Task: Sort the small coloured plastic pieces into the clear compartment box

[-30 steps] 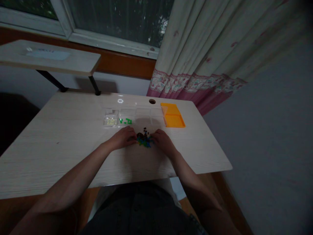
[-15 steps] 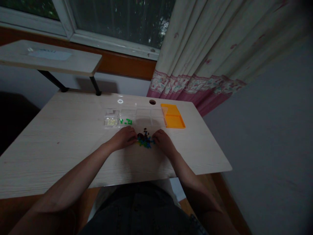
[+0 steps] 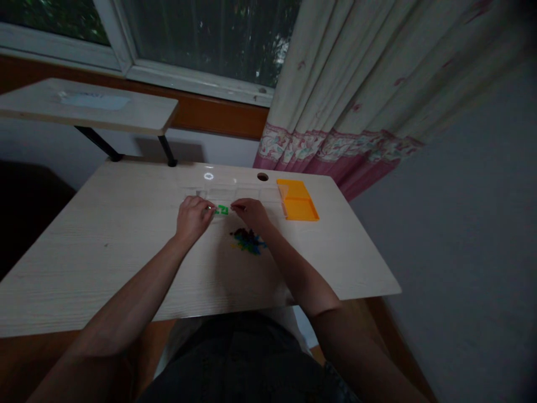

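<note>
My left hand (image 3: 192, 217) is over the left part of a clear plastic compartment tray (image 3: 272, 208). Its fingers are pinched together near the small green pieces (image 3: 224, 210); what they hold, if anything, is too small to make out. From the other side my right hand (image 3: 251, 214) reaches over the tray, thumb and fingertips closed just right of those green pieces, any content hidden. In front of the tray lies a loose pile of tiny dark brown, blue, green and yellow pieces (image 3: 248, 242). My left hand covers the compartment that held pale pieces.
An orange open case (image 3: 300, 210) lies at the tray's right end. Behind it are a round cable hole (image 3: 262, 177) and a small white ring (image 3: 208, 176). A raised shelf (image 3: 142, 115) stands at the back left of the desk (image 3: 138, 246).
Both hands have left the pile and moved away from me to the tray, the left one also leftward. The pile is uncovered, and some dark pieces at its top have shifted or gone.
</note>
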{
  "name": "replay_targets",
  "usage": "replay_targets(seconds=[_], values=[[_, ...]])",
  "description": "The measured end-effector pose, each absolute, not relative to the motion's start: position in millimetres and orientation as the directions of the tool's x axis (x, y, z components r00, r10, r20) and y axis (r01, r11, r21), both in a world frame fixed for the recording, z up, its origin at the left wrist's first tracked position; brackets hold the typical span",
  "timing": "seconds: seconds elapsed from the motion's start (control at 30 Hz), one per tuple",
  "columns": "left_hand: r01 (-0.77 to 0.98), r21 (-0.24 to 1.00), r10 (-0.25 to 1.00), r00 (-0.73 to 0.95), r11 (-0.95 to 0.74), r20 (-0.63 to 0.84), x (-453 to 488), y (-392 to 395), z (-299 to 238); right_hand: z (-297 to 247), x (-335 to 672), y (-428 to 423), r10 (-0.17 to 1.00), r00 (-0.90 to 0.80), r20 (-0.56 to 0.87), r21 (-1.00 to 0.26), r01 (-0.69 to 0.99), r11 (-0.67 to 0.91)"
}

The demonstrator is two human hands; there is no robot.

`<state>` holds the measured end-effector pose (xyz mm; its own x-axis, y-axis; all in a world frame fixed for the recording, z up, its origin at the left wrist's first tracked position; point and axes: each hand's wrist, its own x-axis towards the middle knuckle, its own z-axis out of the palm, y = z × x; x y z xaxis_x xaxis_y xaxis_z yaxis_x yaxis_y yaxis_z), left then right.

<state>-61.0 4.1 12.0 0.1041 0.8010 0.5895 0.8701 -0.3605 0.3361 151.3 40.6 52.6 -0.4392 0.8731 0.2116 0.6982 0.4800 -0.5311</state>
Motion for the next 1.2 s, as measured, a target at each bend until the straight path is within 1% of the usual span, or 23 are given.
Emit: replay_targets(seconds=[0.1, 0.27, 0.37, 0.47, 0.53, 0.57, 0.67, 0.73, 0.87, 1.03, 1.2], values=[[0.877, 0.329, 0.803, 0.101, -0.351, 0.588, -62, 5, 11, 49, 142, 49, 0.86, -0.444, 0.252, -0.577, 0.645, 0.502], [0.859, 0.355, 0.798, 0.098, -0.369, 0.595, -58, 2, 15, 49, 178, 41, 0.892, -0.374, 0.254, -0.569, 0.688, 0.45], [0.807, 0.375, 0.795, 0.181, -0.457, 0.579, -52, -2, 16, 47, 211, 30, 0.906, -0.354, 0.233, -0.567, 0.707, 0.422], [0.713, 0.373, 0.766, 0.359, -0.594, 0.533, -43, -8, 14, 43, 240, 17, 0.909, -0.377, 0.181, -0.56, 0.72, 0.41], [0.648, 0.372, 0.736, 0.482, -0.665, 0.476, -36, -11, 12, 39, 254, 7, 0.902, -0.41, 0.132, -0.518, 0.748, 0.416], [0.621, 0.375, 0.721, 0.53, -0.688, 0.446, -34, -12, 11, 37, 259, 3, 0.896, -0.426, 0.127, -0.478, 0.765, 0.431], [0.574, 0.391, 0.694, 0.606, -0.72, 0.388, -28, -15, 10, 32, 267, -9, 0.876, -0.452, 0.168, -0.331, 0.811, 0.482], [0.565, 0.398, 0.69, 0.623, -0.722, 0.367, -28, -16, 12, 30, 268, -15, 0.866, -0.466, 0.18, -0.268, 0.824, 0.499], [0.569, 0.401, 0.693, 0.639, -0.718, 0.335, -28, -18, 16, 29, 264, -22, 0.861, -0.487, 0.148, -0.23, 0.83, 0.508], [0.557, 0.404, 0.682, 0.661, -0.725, 0.312, -28, -18, 16, 26, 261, -22, 0.871, -0.457, 0.181, -0.244, 0.837, 0.49], [0.563, 0.391, 0.681, 0.66, -0.728, 0.318, -27, -16, 12, 16, 262, -22, 0.871, -0.448, 0.2, -0.297, 0.82, 0.49]])
